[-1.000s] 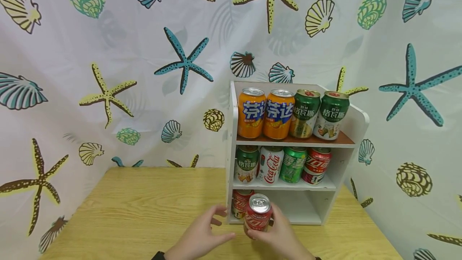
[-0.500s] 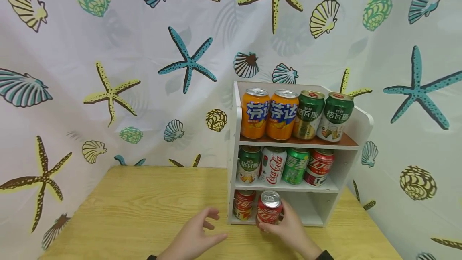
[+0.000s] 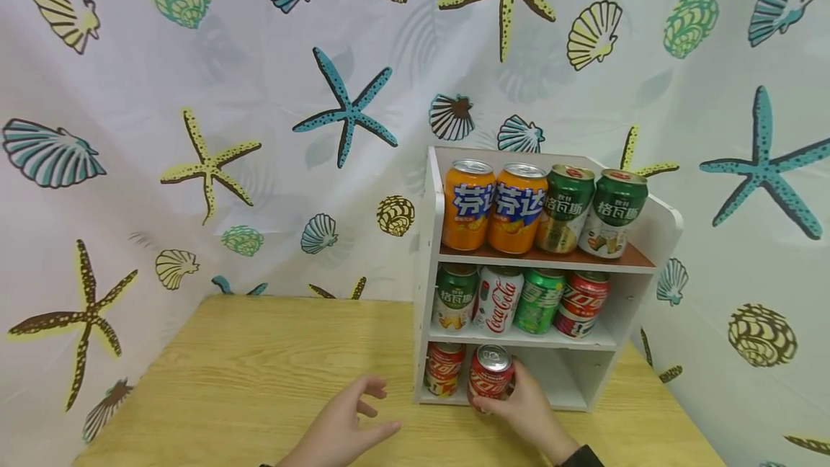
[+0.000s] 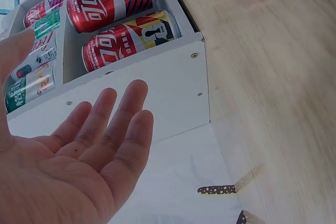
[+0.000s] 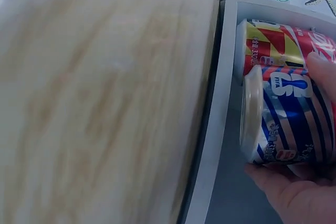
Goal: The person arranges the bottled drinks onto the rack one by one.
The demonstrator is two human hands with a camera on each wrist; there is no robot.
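Observation:
My right hand point(image 3: 522, 409) grips a red Coca-Cola can point(image 3: 491, 379) at the front of the bottom shelf, fingers on its right side and thumb across the front. In the right wrist view the can's blue-striped lower part point(image 5: 294, 116) shows between thumb and fingers. Left of it, on the same shelf, stands another red cola can point(image 3: 444, 370). My left hand point(image 3: 342, 420) hovers over the table left of the rack, fingers relaxed and holding nothing. The left wrist view shows that palm point(image 4: 79, 166) beside the rack's white side panel point(image 4: 178, 87), apart from it.
The white rack point(image 3: 424, 308) has three levels. Orange Fanta cans point(image 3: 468, 207) and green-and-white cans point(image 3: 614, 215) fill the top. On the middle shelf stand a green-topped can point(image 3: 455, 298), a white Coca-Cola can point(image 3: 499, 300), a green can point(image 3: 540, 301) and a red can point(image 3: 583, 303). Wooden table point(image 3: 279, 359) extends left.
My right hand has carried the red Coca-Cola can rightward and inward, from before the rack to the bottom shelf's front. My left hand has drawn back left. The head view has shifted slightly.

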